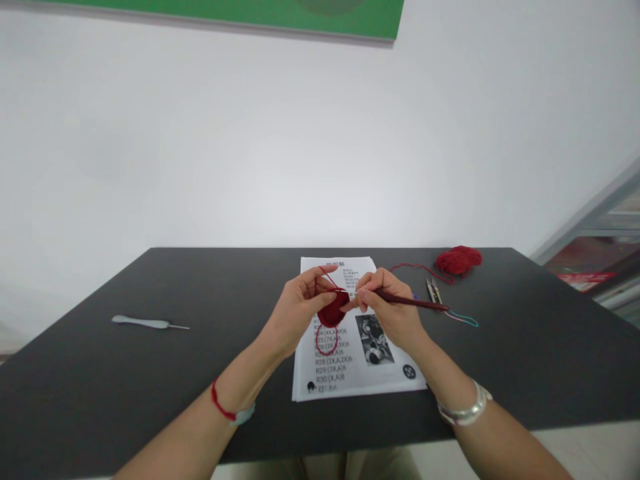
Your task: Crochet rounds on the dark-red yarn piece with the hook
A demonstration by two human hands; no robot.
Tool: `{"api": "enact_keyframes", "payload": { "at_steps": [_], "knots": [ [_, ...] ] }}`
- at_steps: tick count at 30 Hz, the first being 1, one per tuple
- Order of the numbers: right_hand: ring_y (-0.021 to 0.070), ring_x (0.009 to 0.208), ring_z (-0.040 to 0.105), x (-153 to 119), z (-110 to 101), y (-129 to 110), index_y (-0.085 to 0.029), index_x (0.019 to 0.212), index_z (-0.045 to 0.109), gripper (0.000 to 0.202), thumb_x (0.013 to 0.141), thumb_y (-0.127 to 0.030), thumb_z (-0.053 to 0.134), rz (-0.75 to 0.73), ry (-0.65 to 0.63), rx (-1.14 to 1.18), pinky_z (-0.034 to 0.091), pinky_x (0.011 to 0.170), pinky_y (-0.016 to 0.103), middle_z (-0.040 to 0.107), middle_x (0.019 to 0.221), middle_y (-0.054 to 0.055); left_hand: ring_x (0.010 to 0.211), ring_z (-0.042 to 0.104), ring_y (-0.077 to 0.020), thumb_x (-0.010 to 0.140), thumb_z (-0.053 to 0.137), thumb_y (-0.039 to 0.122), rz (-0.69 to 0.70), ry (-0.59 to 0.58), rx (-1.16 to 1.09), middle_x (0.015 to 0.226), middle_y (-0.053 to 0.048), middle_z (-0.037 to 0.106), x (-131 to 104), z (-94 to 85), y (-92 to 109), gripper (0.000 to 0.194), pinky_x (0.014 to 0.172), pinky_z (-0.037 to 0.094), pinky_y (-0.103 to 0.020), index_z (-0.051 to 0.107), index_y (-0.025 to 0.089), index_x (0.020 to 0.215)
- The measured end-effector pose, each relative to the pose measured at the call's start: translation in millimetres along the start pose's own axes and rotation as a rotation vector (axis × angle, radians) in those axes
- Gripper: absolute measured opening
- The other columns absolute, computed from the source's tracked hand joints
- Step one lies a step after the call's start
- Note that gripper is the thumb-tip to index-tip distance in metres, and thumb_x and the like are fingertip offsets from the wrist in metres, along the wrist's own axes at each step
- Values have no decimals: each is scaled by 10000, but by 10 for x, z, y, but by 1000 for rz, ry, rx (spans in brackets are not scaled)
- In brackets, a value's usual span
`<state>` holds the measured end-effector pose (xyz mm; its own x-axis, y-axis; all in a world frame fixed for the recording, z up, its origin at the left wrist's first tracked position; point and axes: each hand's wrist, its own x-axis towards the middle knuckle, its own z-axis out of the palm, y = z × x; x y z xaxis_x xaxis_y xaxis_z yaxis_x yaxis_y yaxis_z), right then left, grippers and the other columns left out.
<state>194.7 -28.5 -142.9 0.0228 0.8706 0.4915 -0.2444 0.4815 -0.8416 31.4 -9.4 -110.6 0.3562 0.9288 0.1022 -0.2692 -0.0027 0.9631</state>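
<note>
Between thumb and fingers, my left hand (302,301) pinches a small piece of dark red crochet work (332,313), with red yarn running up over the raised index finger. A loop of red yarn (327,341) hangs below the piece. My right hand (390,303) grips a crochet hook (417,301) with a dark reddish-brown handle, its thin metal shaft pointing left to the top edge of the work. The hook's tip is too small to make out. Beneath both hands lies a printed pattern sheet (340,380) with rows of text and a dark photo.
At the back right sits a ball of red yarn (459,260), its strand trailing left. Small thread snips (433,291) and a bit of light blue thread (465,319) lie nearby. A grey-handled hook (143,323) rests at the left of the black table (210,287).
</note>
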Motion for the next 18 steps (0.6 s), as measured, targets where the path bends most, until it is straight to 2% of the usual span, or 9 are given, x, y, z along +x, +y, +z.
{"api": "enact_keyframes", "payload": {
  "at_steps": [4,6,11,15,18],
  "knots": [
    [104,540,584,-35,8,-11,-206,717,511,180,821,-228,656,-33,-7,-104,536,502,258,544,683,-44,617,571,-104,662,702,112,15,42,33,658,28,632,-12,25,11,364,609,446,-223,654,132,1022],
    [104,550,591,-62,25,-15,-209,735,509,154,843,-200,619,-98,-7,-236,506,489,238,548,704,-38,596,560,-101,655,703,112,26,85,70,638,36,625,-11,48,8,371,584,443,-217,653,125,1022],
    [108,635,571,-115,52,16,-217,815,510,137,870,-95,540,-495,-80,-674,473,543,221,568,766,-8,555,556,-102,647,704,123,48,164,152,601,44,623,-11,120,-53,364,551,439,-221,656,112,1008],
    [122,655,535,-83,-1,56,-216,879,490,162,888,-55,507,-691,-187,-834,467,550,228,549,788,15,506,544,-107,633,722,151,-7,110,113,583,35,635,-29,138,-78,396,525,433,-238,654,105,1021],
    [138,663,499,-39,-47,63,-211,867,483,165,905,-50,485,-779,-297,-907,454,552,244,550,773,28,549,572,-104,597,755,126,-150,33,-53,608,18,655,-22,103,-49,436,586,450,-235,668,98,1023]
  ]
}}
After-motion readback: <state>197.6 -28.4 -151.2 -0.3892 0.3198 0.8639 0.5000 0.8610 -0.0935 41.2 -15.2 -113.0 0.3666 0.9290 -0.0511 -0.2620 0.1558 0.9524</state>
